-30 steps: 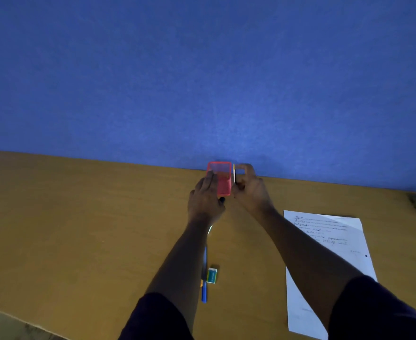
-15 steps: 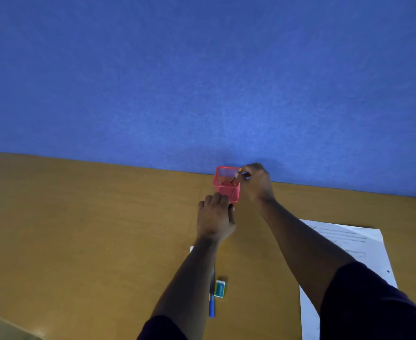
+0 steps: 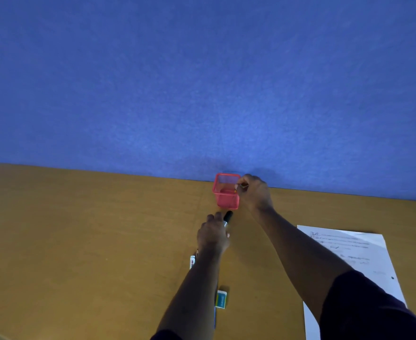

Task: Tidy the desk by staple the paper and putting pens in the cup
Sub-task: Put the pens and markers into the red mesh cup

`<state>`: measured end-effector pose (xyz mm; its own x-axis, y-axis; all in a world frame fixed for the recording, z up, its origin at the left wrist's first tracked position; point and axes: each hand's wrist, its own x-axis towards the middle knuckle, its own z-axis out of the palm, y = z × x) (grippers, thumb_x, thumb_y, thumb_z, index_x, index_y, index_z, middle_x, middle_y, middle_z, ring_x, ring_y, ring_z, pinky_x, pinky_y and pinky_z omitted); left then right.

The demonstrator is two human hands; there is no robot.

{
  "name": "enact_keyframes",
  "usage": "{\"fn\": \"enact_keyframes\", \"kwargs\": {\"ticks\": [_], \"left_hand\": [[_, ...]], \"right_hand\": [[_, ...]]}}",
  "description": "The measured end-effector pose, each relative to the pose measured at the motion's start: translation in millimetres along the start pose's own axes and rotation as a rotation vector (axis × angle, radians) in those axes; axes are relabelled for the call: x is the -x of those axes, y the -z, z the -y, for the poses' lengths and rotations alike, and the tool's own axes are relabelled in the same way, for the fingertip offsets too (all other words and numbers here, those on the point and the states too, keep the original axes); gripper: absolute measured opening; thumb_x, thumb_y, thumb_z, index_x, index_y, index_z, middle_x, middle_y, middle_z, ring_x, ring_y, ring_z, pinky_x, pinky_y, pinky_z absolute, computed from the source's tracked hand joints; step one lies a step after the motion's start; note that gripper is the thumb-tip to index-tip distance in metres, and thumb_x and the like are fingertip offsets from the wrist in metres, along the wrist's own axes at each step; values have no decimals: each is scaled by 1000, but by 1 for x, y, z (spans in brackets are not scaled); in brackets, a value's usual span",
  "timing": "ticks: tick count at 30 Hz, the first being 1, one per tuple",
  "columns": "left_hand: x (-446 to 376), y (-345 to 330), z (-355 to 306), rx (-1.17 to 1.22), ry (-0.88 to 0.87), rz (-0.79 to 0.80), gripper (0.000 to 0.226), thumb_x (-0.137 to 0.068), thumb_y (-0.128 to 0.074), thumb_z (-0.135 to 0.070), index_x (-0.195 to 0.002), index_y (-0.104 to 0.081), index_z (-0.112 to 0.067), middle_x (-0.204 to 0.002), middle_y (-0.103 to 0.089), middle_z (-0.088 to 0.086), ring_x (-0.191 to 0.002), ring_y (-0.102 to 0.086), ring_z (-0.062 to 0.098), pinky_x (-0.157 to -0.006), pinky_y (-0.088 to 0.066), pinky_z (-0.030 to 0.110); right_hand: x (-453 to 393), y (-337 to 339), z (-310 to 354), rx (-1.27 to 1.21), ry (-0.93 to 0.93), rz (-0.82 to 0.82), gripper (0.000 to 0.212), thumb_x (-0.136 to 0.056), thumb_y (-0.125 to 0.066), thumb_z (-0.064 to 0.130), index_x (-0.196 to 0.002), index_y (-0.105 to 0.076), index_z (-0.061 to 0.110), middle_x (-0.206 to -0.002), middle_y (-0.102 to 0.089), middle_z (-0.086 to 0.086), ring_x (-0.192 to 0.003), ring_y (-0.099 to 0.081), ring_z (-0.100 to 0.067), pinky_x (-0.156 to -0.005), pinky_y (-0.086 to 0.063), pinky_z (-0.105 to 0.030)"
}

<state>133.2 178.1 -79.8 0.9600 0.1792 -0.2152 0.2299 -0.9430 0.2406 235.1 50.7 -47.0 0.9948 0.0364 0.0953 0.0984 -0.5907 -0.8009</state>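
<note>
Right grip point(image 3: 252, 192) pinching pen point(image 3: 242, 185) over cup point(image 3: 226, 200) rim.

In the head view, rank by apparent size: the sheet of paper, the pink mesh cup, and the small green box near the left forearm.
1. Sheet of paper, partly cut off by the right arm.
2. Pink mesh cup.
3. Small green box.

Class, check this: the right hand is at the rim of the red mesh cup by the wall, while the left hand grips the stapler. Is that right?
Not quite. In the head view the left hand grips a black-capped marker, not a stapler. The right hand is at the red mesh cup, as stated.
</note>
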Motion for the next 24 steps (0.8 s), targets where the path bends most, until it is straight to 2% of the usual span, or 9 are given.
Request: {"fn": "enact_keyframes", "kwargs": {"ticks": [3,5,10,13,17,19,22,24], "left_hand": [[-1,4,1,-83,-13,30,48,-87,-65,-11,-129,-43,-15,-121,-60,11,-108,-64,32,-89,-55,43],[0,8,2,-94,-27,49,55,-84,-66,-13,-132,-40,-15,-120,-60,12,-109,-63,33,-89,-55,42],[2,34,2,114,-132,-44,51,-76,-60,-21,-125,-42,-20,-110,-59,3,-99,-64,28,-78,-57,39],[0,61,-4,274,-242,-191,53,-73,-55,-21,-125,-46,-24,-109,-62,0,-94,-65,26,-71,-57,39],[-13,98,-17,397,-310,-502,42,-81,-58,-19,-121,-51,-11,-105,-61,8,-86,-63,31,-63,-52,37],[-22,112,-23,417,-310,-587,41,-83,-61,-15,-123,-52,-6,-107,-58,9,-85,-61,31,-62,-52,38],[-33,119,-33,398,-311,-522,38,-87,-59,-11,-124,-53,-7,-110,-55,10,-84,-61,31,-62,-53,42],[-37,114,-36,368,-331,-455,37,-89,-53,-8,-126,-54,-8,-112,-55,10,-88,-61,31,-65,-53,44]], "right_hand": [[2,-1,0,0,2,-8,8,-90,-66,15,-93,-68,8,-95,-72,-9,-86,-68,-25,-76,-56,-39],[4,-1,-1,-3,5,-19,8,-90,-66,14,-93,-68,8,-93,-72,-10,-85,-68,-26,-75,-56,-38],[6,-1,-1,-6,-12,-29,7,-91,-64,15,-92,-67,9,-90,-72,-9,-83,-68,-26,-71,-55,-36],[3,0,0,19,-26,-8,9,-90,-63,17,-94,-67,10,-94,-71,-11,-87,-67,-29,-74,-55,-38],[7,3,6,-32,34,-82,12,-89,-63,11,-98,-68,5,-101,-64,-17,-86,-66,-34,-76,-55,-44],[13,8,11,-147,116,-144,15,-92,-63,15,-103,-69,7,-102,-65,-12,-84,-67,-26,-74,-56,-43],[20,17,25,-293,301,-91,29,-96,-62,32,-117,-68,14,-99,-69,-2,-85,-67,-13,-73,-56,-28],[19,22,33,-298,349,-41,34,-94,-64,35,-123,-67,17,-97,-68,0,-82,-66,-10,-69,-53,-21]]}}
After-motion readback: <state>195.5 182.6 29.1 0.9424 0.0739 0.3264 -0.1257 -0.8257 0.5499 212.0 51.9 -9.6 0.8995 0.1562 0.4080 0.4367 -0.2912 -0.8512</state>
